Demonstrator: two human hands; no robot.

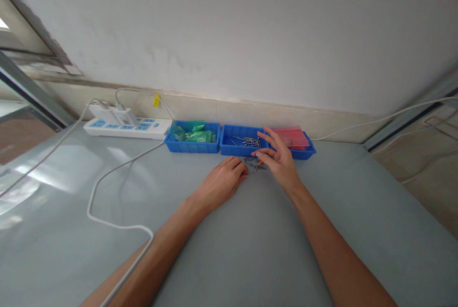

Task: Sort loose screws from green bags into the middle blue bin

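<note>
A small pile of thin metal pieces (253,163), like nails or screws, lies on the grey table just in front of the middle blue bin (229,149). More of these metal pieces (246,142) are inside that bin. My left hand (229,173) rests on the table at the pile's left side, fingers curled in; whatever they may hold is hidden. Over the pile's right side and the bin's front right corner is my right hand (279,159). Its fingers are spread, with the thumb close to one fingertip, and I see nothing clearly held between them.
Left of the middle bin stands a blue bin (193,147) with green plastic packets (196,135). Another blue bin (304,154) at the right holds red plastic bags (295,137). A white power strip (150,130) with plugs sits along the wall. A white cable (93,197) crosses my left forearm.
</note>
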